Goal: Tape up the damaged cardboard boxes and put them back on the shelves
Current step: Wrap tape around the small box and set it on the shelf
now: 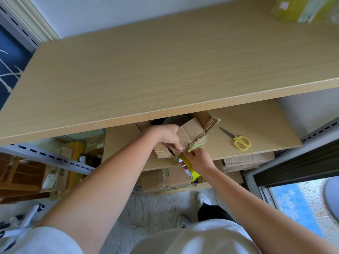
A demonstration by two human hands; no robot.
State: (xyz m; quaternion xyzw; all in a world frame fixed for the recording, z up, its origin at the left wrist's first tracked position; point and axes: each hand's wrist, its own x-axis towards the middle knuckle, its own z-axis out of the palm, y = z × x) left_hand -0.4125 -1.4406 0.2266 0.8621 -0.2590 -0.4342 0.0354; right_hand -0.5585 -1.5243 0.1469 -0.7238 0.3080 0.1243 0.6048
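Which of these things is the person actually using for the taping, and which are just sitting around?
In use:
- torn box, held by the left hand
- tape roll, in the right hand
- scissors, lying ready on the shelf

Lying about:
- boxes on the lower shelf
- yellow package up top
- cable on the floor

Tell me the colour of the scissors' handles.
Yellow: the scissors lie on the shelf, clearest in the head view.

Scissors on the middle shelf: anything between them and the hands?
Nothing visible. The scissors lie alone on bare shelf, right of the cardboard box. Both hands are busy: left hand holds the flap, right hand holds the tape roll.
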